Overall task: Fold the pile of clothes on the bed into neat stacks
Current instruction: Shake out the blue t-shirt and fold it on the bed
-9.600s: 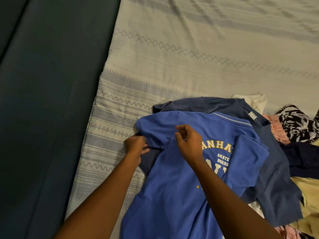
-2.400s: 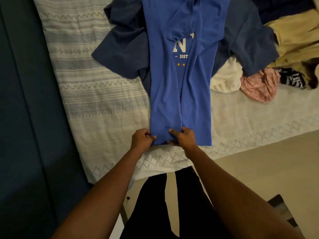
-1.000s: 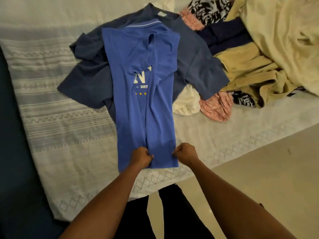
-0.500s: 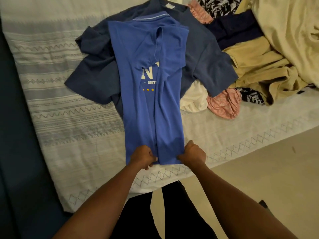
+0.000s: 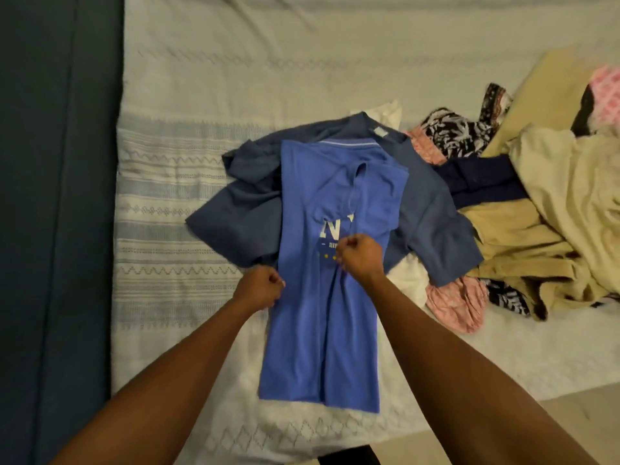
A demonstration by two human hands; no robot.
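Shirt [image 5: 302, 330], soft blue knit folded into a long strip, shows a white "N"; left hand [image 5: 263, 290] pinches its left edge, right hand [image 5: 360, 258] pinches its middle.

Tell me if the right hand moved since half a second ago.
Yes: right hand left the hem of the blue shirt, now up by its printed letters.
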